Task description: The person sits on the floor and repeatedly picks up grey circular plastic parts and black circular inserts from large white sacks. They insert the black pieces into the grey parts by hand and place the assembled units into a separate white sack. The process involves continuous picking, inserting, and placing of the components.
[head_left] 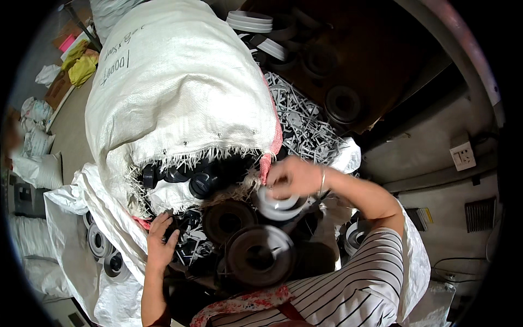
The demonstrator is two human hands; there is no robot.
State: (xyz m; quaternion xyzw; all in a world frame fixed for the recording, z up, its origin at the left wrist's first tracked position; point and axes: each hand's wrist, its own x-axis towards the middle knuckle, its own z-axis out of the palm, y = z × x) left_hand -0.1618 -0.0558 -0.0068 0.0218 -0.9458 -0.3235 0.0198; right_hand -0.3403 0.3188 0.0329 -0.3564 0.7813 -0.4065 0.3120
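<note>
A large white woven sack [174, 82] lies before me, its frayed mouth toward me, with black plastic caps [204, 184] showing inside. At the left edge of the mouth, my left hand [159, 245] has its fingers and thumb closed around a small black plastic part [169, 228]. My right hand [297, 177] is blurred at the sack's right corner, beside its red edge strip [265, 167]. Its fingers look curled, but their contents cannot be made out. Just under it is a pale grey ring [279, 209]. Two dark round rings, one brown [229, 222] and one grey [260, 256], lie nearer me.
Grey plastic scraps [299, 122] are heaped right of the sack. Black and white rings [343, 103] sit on a dark brown surface at the back right. An open white bag [103, 218] with grey rings stands at left. A wall socket [462, 156] is at right.
</note>
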